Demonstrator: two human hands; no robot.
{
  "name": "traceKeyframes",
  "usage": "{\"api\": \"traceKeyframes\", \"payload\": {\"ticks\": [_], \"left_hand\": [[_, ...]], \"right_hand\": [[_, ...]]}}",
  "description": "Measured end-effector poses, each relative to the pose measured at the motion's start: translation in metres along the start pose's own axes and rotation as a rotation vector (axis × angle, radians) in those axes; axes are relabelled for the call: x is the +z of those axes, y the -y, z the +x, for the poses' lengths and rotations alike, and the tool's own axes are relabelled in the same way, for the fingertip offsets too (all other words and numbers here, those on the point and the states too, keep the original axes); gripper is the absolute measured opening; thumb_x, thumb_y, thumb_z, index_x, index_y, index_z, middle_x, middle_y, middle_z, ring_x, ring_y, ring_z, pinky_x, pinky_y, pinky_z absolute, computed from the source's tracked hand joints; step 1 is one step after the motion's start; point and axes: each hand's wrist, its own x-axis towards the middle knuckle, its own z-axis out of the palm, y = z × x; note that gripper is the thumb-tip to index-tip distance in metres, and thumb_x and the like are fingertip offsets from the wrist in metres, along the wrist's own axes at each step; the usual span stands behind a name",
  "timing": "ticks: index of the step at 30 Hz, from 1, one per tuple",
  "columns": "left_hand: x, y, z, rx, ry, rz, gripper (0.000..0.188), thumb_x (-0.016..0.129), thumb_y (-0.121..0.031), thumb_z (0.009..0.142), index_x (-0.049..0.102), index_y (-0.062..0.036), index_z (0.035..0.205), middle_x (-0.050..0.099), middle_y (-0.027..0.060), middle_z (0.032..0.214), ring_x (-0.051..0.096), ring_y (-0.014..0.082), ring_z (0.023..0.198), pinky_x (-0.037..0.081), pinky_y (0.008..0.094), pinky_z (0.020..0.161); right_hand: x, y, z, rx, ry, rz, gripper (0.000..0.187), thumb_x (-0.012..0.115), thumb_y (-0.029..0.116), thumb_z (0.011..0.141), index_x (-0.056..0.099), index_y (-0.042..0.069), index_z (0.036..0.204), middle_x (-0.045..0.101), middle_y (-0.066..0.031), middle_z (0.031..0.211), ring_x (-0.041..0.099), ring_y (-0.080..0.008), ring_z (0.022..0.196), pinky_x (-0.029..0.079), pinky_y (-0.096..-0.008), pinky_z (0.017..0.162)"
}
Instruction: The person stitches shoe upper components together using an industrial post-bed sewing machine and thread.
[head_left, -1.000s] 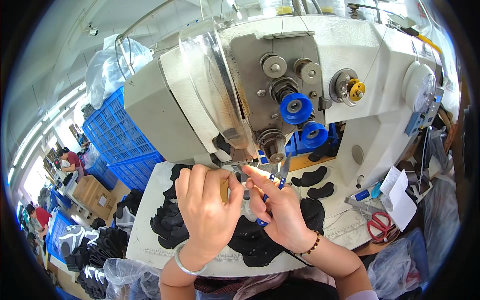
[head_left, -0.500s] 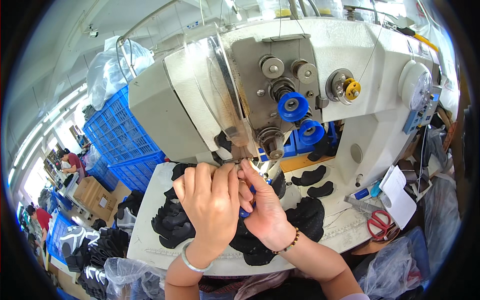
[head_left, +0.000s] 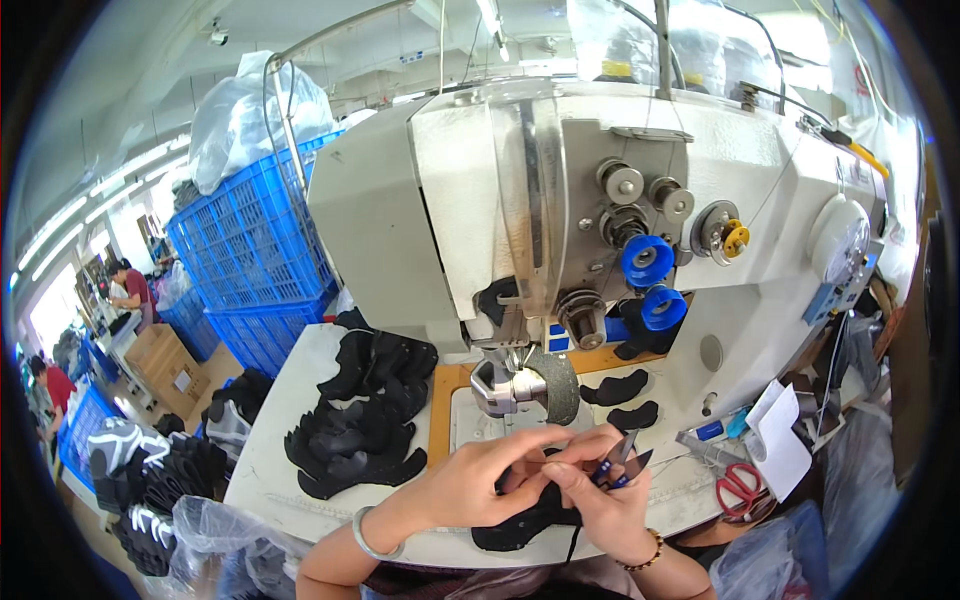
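Both of my hands meet in front of a white sewing machine [head_left: 455,190], just above the table's near part. My left hand [head_left: 478,485] has its thumb and fingers pinched together; what they hold is hidden. My right hand [head_left: 607,510] is closed around small thread snips [head_left: 627,472] with blue handles, their dark blades pointing up and away. Its thumb and fingertips touch those of my left hand. Under the hands lies a black fabric piece [head_left: 520,527], partly covered. Beyond them stands the metal sewing arm [head_left: 495,388], beside a dark grey curved piece [head_left: 561,388].
Black curved pieces are heaped [head_left: 355,440] on the left of the table; two small ones [head_left: 614,388] lie right of the sewing arm. Red-handled scissors [head_left: 740,490] and white papers [head_left: 778,432] rest at right. Blue crates [head_left: 245,235] stand at left. Two people work in the far left background.
My hands have come down and toward me, away from the needle area, which now shows. The snips' blades have come into sight. The view has shifted, placing the machine further right.
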Motion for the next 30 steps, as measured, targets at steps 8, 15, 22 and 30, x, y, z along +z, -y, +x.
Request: {"api": "traceKeyframes", "payload": {"ticks": [8, 15, 22, 30], "left_hand": [[0.005, 0.023, 0.004, -0.112, -0.312, -0.189, 0.015, 0.067, -0.003, 0.084, 0.063, -0.0006, 0.098, 0.058, 0.0006, 0.076, 0.05, 0.0032, 0.064, 0.04, 0.0202, 0.055], [-0.007, 0.024, 0.022, 0.23, -0.744, 0.574, 0.016, 0.069, 0.004, 0.075, 0.063, 0.0016, 0.089, 0.056, 0.0089, 0.076, 0.053, 0.0191, 0.063, 0.043, 0.0293, 0.057], [-0.018, 0.029, 0.028, 0.387, -0.687, 0.966, 0.024, 0.068, 0.007, 0.07, 0.06, 0.0059, 0.093, 0.051, 0.0111, 0.082, 0.052, 0.0249, 0.068, 0.043, 0.0341, 0.061], [-0.022, 0.032, 0.03, 0.414, -0.666, 1.046, 0.029, 0.068, 0.006, 0.067, 0.059, 0.0064, 0.095, 0.05, 0.0101, 0.081, 0.05, 0.0236, 0.067, 0.041, 0.033, 0.059]], "right_hand": [[-0.016, -0.012, 0.035, 0.04, 0.028, -0.287, 0.009, 0.071, 0.004, 0.079, 0.063, 0.0, 0.083, 0.058, -0.0033, 0.072, 0.049, -0.0081, 0.059, 0.04, -0.0223, 0.055], [-0.024, -0.003, 0.048, 0.018, -0.054, -0.349, 0.01, 0.069, 0.008, 0.083, 0.063, 0.002, 0.089, 0.053, 0.0027, 0.066, 0.04, -0.0021, 0.054, 0.032, -0.0193, 0.049], [-0.037, -0.004, 0.049, 0.021, -0.093, -0.352, 0.011, 0.068, 0.01, 0.085, 0.063, 0.001, 0.087, 0.048, 0.0046, 0.061, 0.035, -0.0018, 0.053, 0.029, -0.0198, 0.048], [-0.04, -0.011, 0.052, -0.006, -0.072, -0.36, 0.011, 0.068, 0.01, 0.085, 0.063, 0.001, 0.086, 0.045, 0.0043, 0.061, 0.034, -0.0021, 0.053, 0.028, -0.0203, 0.047]]}}
